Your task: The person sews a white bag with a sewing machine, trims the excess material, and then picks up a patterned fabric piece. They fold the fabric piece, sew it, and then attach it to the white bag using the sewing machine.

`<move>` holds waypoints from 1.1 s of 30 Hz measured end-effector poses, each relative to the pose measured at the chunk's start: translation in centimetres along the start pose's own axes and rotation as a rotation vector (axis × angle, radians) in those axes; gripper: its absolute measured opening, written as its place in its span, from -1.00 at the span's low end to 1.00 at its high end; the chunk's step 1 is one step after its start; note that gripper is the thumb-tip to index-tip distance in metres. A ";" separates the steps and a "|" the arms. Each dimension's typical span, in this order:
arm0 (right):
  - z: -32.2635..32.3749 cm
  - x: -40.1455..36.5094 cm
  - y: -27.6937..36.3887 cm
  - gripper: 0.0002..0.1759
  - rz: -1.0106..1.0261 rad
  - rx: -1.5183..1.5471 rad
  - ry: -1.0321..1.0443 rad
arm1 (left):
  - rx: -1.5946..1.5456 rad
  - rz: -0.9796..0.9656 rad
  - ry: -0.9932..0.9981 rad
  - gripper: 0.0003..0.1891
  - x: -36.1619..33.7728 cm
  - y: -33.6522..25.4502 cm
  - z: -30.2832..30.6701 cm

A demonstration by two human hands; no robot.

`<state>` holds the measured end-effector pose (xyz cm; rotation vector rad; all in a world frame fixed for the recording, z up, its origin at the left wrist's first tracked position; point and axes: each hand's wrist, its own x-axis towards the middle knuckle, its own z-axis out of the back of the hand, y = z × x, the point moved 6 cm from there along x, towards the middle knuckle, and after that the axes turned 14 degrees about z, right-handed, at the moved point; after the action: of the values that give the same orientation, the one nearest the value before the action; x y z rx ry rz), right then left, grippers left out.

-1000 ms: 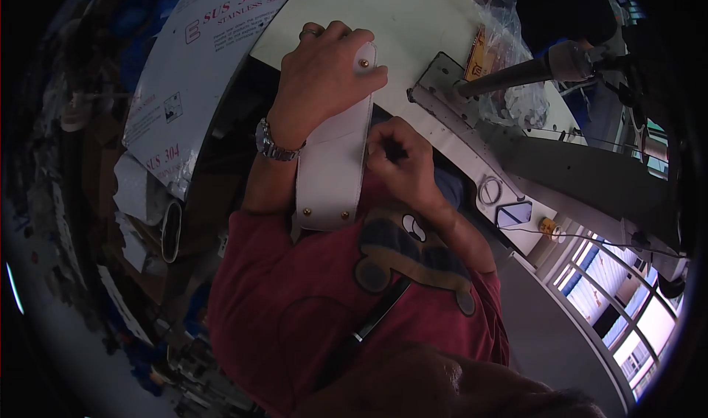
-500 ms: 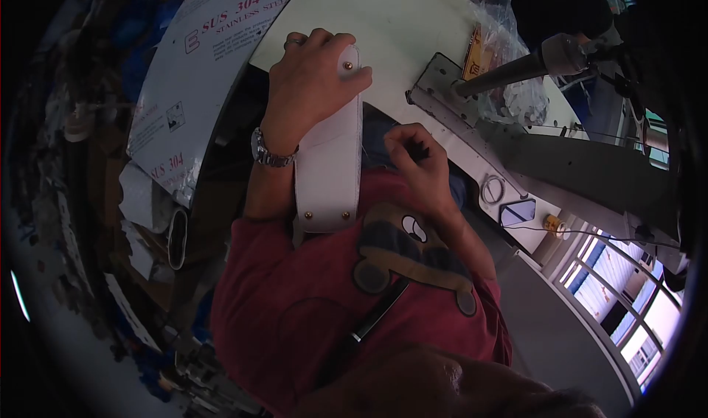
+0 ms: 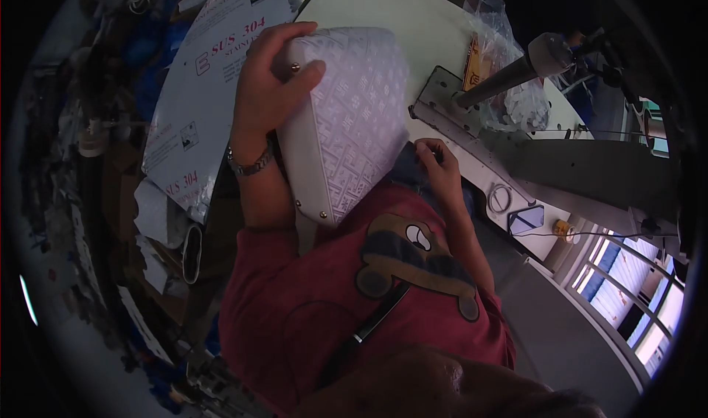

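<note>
A white handbag (image 3: 361,108) with an embossed pattern is tilted over my lap, its plain base (image 3: 307,152) with small gold studs facing left. My left hand (image 3: 273,79), a metal watch on its wrist, grips the far end of the base, thumb on the near side and fingers over the edge. My right hand (image 3: 441,169) is apart from the bag, to its right and above my lap. Its fingers are curled closed; a dark patch shows among them, too shaded to make out.
A sewing machine (image 3: 582,160) stands at right on a pale table (image 3: 361,5). Near it are a clear plastic bag (image 3: 509,86), a phone (image 3: 526,220) and a coiled cord (image 3: 500,197). A printed sheet (image 3: 206,93) marked SUS 304 lies at left.
The handbag has turned from base-up so its patterned side shows. My left hand moved left with it, still gripping its end. My right hand shifted slightly right and down, staying closed.
</note>
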<state>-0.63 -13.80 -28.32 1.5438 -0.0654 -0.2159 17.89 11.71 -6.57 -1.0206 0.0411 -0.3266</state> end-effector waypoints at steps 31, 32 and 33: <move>-2.2 -3.4 8.7 -0.31 0.310 0.201 0.229 | -1.248 0.688 0.108 -0.19 -2.2 22.4 -14.1; -2.4 -2.7 7.8 -0.34 0.157 0.233 0.177 | -1.146 0.653 0.035 -0.18 -2.1 22.8 -13.3; -2.5 -2.2 6.8 -0.38 0.002 0.275 0.112 | -1.042 0.611 -0.063 -0.17 -2.1 23.3 -12.3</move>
<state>-1.62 -10.85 -21.40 1.8268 -0.0086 -0.1216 19.42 13.27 -32.92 -1.9712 0.4965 0.3437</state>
